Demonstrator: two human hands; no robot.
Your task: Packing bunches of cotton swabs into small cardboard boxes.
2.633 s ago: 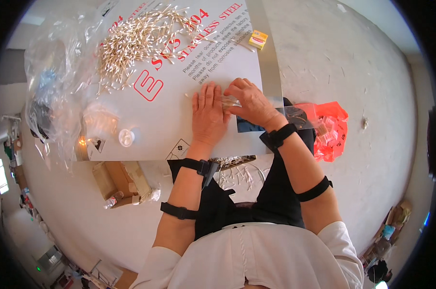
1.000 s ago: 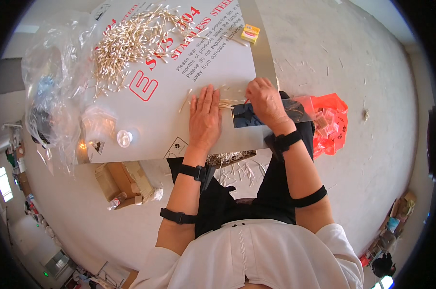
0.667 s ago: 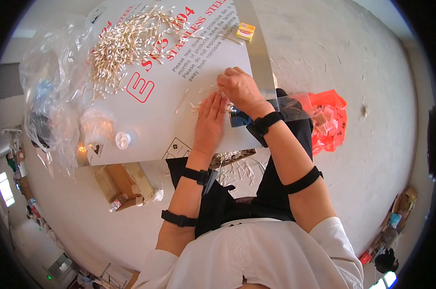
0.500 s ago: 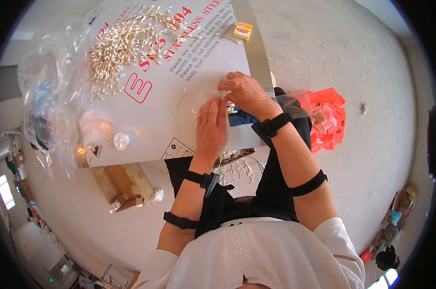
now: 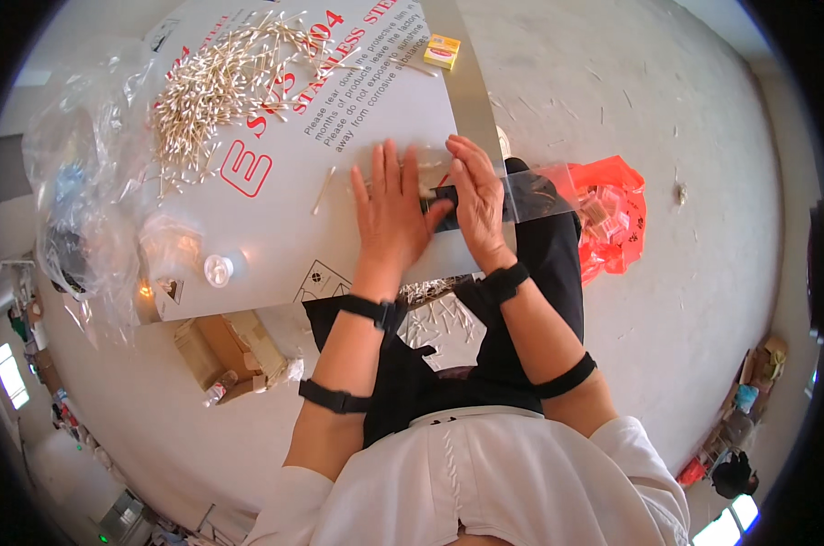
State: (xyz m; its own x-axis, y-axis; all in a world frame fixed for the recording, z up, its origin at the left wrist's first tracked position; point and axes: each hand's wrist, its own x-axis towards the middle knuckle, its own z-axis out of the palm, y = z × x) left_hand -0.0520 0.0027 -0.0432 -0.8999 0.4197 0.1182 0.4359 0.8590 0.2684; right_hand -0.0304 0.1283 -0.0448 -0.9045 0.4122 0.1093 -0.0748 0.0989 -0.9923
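Observation:
Over the near right part of the metal-sheet tabletop [image 5: 275, 237], my left hand [image 5: 392, 214] lies palm down with its fingers spread. Beside it my right hand [image 5: 478, 200] stands on its edge, fingers stretched out and nothing gripped. A dark, shiny patch [image 5: 443, 197] shows between the hands; what it is I cannot tell. Clear plastic film [image 5: 539, 196] reaches from my right hand past the table's edge. Left of my left hand lies a single cotton swab [image 5: 323, 191]. Farther off is a large loose pile of cotton swabs [image 5: 202, 100].
A small yellow box [image 5: 442, 52] sits at the far right edge. Near left are a white round container [image 5: 218, 270] and a crumpled clear plastic bag [image 5: 84, 209]. A red bag [image 5: 628, 218] with small packs is to the right; a cardboard box [image 5: 248, 341] is below.
My hands have moved apart from their closed, bent position. The left has flattened and spread; the right has turned upright with straight fingers. The view has shifted slightly.

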